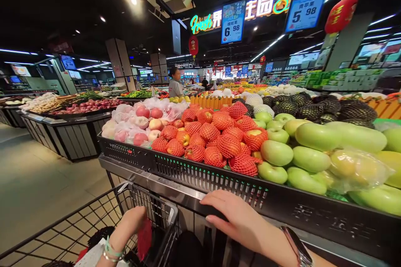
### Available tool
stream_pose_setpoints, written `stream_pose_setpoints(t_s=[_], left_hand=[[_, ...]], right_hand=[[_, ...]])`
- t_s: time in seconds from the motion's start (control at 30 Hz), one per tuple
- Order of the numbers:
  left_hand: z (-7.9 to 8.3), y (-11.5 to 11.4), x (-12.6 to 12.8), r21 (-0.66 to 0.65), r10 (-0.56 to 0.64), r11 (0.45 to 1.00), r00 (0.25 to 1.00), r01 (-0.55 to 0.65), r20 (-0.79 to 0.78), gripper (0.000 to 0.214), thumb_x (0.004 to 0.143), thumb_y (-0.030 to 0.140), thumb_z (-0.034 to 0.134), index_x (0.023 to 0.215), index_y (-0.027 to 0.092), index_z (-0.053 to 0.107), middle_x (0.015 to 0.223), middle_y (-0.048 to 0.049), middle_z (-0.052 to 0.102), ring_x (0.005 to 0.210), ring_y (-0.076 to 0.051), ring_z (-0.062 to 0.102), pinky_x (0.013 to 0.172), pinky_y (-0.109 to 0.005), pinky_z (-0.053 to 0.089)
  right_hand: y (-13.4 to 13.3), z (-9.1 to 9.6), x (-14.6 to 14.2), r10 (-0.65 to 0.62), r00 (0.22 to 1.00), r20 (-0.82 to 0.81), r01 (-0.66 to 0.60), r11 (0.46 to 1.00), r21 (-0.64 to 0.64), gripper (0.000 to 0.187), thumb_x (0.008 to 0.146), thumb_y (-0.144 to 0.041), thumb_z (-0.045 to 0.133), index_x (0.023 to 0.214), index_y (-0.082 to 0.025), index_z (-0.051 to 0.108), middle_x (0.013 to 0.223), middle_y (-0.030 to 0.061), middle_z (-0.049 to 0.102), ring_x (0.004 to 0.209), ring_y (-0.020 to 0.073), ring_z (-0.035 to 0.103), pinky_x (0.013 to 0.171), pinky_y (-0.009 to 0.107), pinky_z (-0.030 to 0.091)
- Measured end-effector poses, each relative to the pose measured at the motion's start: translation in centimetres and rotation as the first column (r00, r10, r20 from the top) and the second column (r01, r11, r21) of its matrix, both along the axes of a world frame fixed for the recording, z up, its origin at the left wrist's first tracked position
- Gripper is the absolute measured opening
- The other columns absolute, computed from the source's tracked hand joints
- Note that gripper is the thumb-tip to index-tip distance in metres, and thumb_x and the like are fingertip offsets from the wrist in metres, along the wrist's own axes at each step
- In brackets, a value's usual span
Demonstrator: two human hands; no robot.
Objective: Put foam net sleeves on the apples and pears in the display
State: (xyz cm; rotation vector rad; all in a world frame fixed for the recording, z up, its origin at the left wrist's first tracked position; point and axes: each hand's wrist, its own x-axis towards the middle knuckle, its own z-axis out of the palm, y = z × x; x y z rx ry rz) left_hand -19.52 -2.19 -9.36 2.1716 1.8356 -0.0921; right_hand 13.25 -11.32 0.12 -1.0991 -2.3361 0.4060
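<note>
My left hand [133, 220], with a pale green band and a bracelet at the wrist, is over the wire shopping cart [72, 221]. Its fingers are curled closed, and a flat dark red thing [144, 238] hangs below them; its kind is unclear. My right hand [230, 215], wearing a watch [296, 245], reaches over the metal edge [184, 192] of the fruit stand. Its fingers are stretched out and hold nothing. Just beyond it, a black crate [200, 173] bears apples in red foam nets [228, 146], with green apples [277, 153] to the right.
Pink apples in white wrap [139, 123] lie at the crate's left end. Dark netted melons [300, 106] sit behind the green apples. A bagged yellow fruit [357, 169] rests at right. Another produce stand [75, 131] and a person [176, 85] are farther back.
</note>
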Motion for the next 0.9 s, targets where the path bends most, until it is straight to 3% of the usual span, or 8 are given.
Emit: stream_pose_setpoints(t_s=[0.07,0.2,0.37,0.43,0.57,0.77,0.83,0.9], left_hand=[[3.2,-1.8,1.5,0.062,-0.163,0.986,0.975,0.155,0.149,0.019,0.093,0.026,0.052,0.106,0.023,0.066,0.105,-0.0033,0.071,0.1,-0.019,0.064,0.092,-0.029,0.046],[7.0,-5.6,5.5,0.454,-0.512,0.843,0.686,0.287,0.517,0.028,0.098,0.029,0.044,0.12,0.028,0.061,0.105,-0.0041,0.067,0.098,-0.018,0.061,0.09,-0.029,0.046],[5.4,-6.5,8.1,0.618,-0.513,0.786,0.56,0.001,0.651,0.031,0.09,0.023,0.059,0.121,0.028,0.059,0.099,-0.0025,0.066,0.091,-0.017,0.062,0.082,-0.026,0.05],[4.3,-6.2,8.4,0.622,-0.507,0.777,0.484,-0.102,0.713,0.034,0.087,0.021,0.063,0.12,0.029,0.058,0.094,0.0001,0.066,0.085,-0.015,0.063,0.078,-0.024,0.051],[2.9,-6.2,9.5,0.581,-0.518,0.798,0.311,-0.159,0.797,0.039,0.084,0.019,0.068,0.118,0.034,0.058,0.097,0.002,0.063,0.088,-0.013,0.063,0.079,-0.021,0.052],[1.8,-7.6,11.2,0.557,-0.573,0.793,0.009,-0.245,0.82,0.029,0.093,0.026,0.057,0.12,0.033,0.056,0.119,-0.0036,0.054,0.103,-0.015,0.061,0.091,-0.027,0.053],[2.0,-7.8,11.2,0.513,-0.529,0.819,0.006,-0.256,0.848,0.019,0.095,0.025,0.051,0.111,0.029,0.06,0.105,-0.0023,0.06,0.089,-0.013,0.064,0.081,-0.024,0.055],[2.6,-7.9,10.8,0.512,-0.498,0.855,0.14,-0.089,0.856,0.015,0.095,0.024,0.052,0.096,0.024,0.066,0.083,-0.0012,0.065,0.072,-0.012,0.064,0.068,-0.021,0.054]], right_hand=[[0.5,-0.7,-0.5,-0.031,0.987,-0.16,0.022,0.998,-0.057,0.026,0.092,-0.02,0.053,0.116,-0.017,0.063,0.118,0.0083,0.066,0.109,0.0198,0.06,0.098,0.035,0.048],[1.1,-2.7,-1.9,-0.079,0.905,-0.419,0.028,0.992,-0.127,0.021,0.09,-0.015,0.053,0.106,-0.022,0.065,0.104,0.0045,0.068,0.094,0.0162,0.063,0.088,0.029,0.05],[0.2,-5.1,-3.5,-0.208,0.557,-0.804,0.103,0.978,-0.181,0.027,0.084,-0.021,0.062,0.109,-0.027,0.053,0.09,-0.0006,0.063,0.082,0.0124,0.062,0.079,0.024,0.052],[-0.2,-5.2,-3.8,-0.246,0.489,-0.837,-0.01,0.958,-0.287,0.017,0.084,-0.027,0.064,0.098,-0.025,0.056,0.085,0.0,0.064,0.08,0.0133,0.064,0.073,0.023,0.053],[-0.4,-4.7,-4.4,-0.245,0.521,-0.818,-0.286,0.853,-0.437,0.015,0.081,-0.035,0.066,0.085,-0.021,0.066,0.084,0.0044,0.071,0.082,0.0201,0.068,0.079,0.032,0.055],[-0.7,-6.2,-5.0,-0.256,0.557,-0.791,-0.238,0.863,-0.446,0.056,0.069,-0.028,0.078,0.122,-0.022,0.062,0.118,0.0098,0.068,0.108,0.0256,0.065,0.098,0.038,0.05],[-0.8,-6.3,-4.8,-0.226,0.606,-0.763,-0.244,0.86,-0.448,0.076,0.065,-0.028,0.083,0.134,-0.021,0.052,0.129,0.0127,0.062,0.116,0.0261,0.061,0.102,0.038,0.048],[-0.8,-5.9,-4.7,-0.153,0.704,-0.693,-0.209,0.889,-0.408,0.082,0.062,-0.028,0.085,0.136,-0.018,0.05,0.132,0.0151,0.058,0.121,0.0278,0.057,0.107,0.04,0.043]])
